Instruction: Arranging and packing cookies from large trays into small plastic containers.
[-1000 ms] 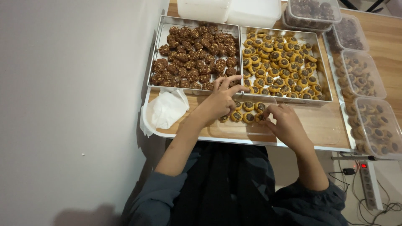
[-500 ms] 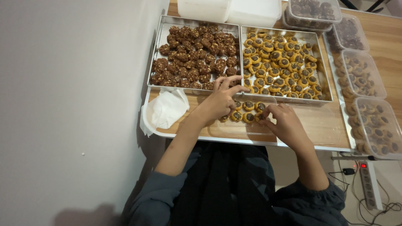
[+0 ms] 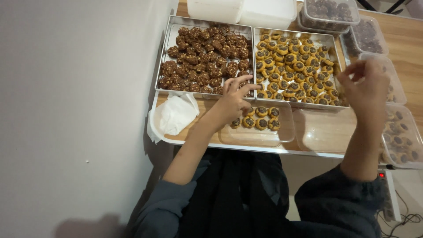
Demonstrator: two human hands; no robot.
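Pale wall fills the left of the frame beside a wooden table [image 3: 410, 42] crowded with baking. Two shallow metal trays sit side by side: the left tray [image 3: 169, 57] is heaped with rough, knobbly dark chocolate clusters [image 3: 202, 57], the right tray [image 3: 337, 53] lined with round golden cookies [image 3: 293, 66] with glossy dark centres. Below them lies a clear plastic container [image 3: 264, 134] of thin, glossy plastic with rounded corners, holding a handful of the same golden cookies in its upper part. A second clear, shallow container [image 3: 324, 132] lies just beside it. Filled clear tubs [image 3: 403, 141] run down the right edge, and white lidded boxes [image 3: 242, 9] stand at the top. A crumpled white paper napkin [image 3: 174, 115] rests at the left. The person's left hand [image 3: 232, 102] reaches forward from a grey sleeve, palm down over the container's near corner, fingers [image 3: 244, 79] spread narrowly toward the tray edges; whether they grip a cookie cannot be told. The right hand [image 3: 365, 86] is raised above the table, its fingers [image 3: 352, 70] pinched close together at the tips, nothing visible between them.
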